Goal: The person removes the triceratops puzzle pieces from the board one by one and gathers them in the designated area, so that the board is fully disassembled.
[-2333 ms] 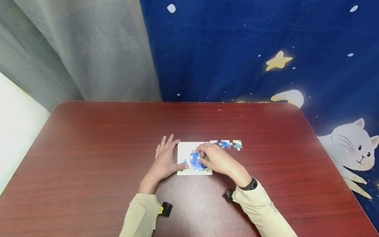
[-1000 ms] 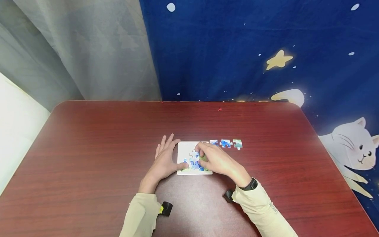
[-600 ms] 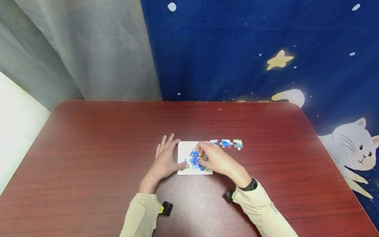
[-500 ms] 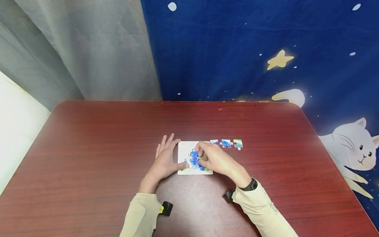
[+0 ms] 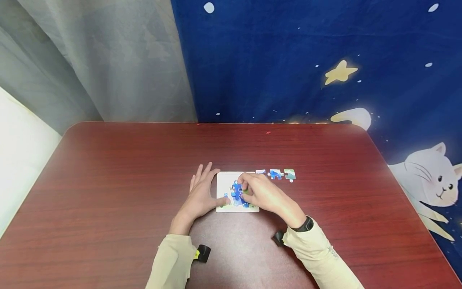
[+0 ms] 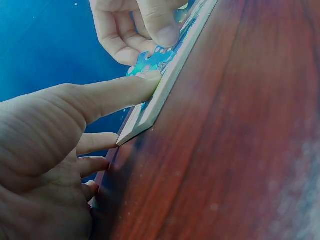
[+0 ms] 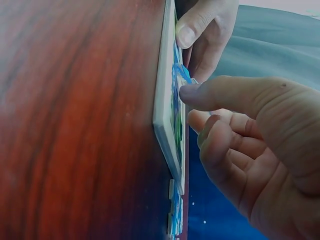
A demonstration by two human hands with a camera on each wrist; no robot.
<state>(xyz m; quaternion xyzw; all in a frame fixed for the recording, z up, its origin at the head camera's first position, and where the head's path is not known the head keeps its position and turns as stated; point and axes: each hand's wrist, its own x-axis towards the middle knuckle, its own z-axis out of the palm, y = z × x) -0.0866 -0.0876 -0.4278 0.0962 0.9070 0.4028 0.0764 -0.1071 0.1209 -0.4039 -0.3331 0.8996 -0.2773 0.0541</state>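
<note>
A jigsaw board (image 5: pixel 223 180) with a pale frame lies on the table, partly filled with blue and green pieces along its lower part. My left hand (image 5: pixel 200 198) rests at its left side, fingers spread along the edge and thumb on the lower left piece. Over the middle of the board, my right hand (image 5: pixel 265 194) pinches a blue puzzle piece (image 5: pixel 236 190) between thumb and fingertips. The left wrist view has this puzzle piece (image 6: pixel 155 61) tilted above the board, near my left thumb. My right hand hides the board's right part.
Three loose puzzle pieces lie in a row beyond the board's upper right corner: a pale one (image 5: pixel 260 172), a blue one (image 5: pixel 276 174) and a green one (image 5: pixel 290 174). A small red scrap (image 5: pixel 268 133) is near the table's (image 5: pixel 126 168) far edge.
The blue puzzle piece has tilted slightly in my right fingers; its surface looked pale with glare a second ago and now looks deep blue. Both hands have stayed almost in place.
</note>
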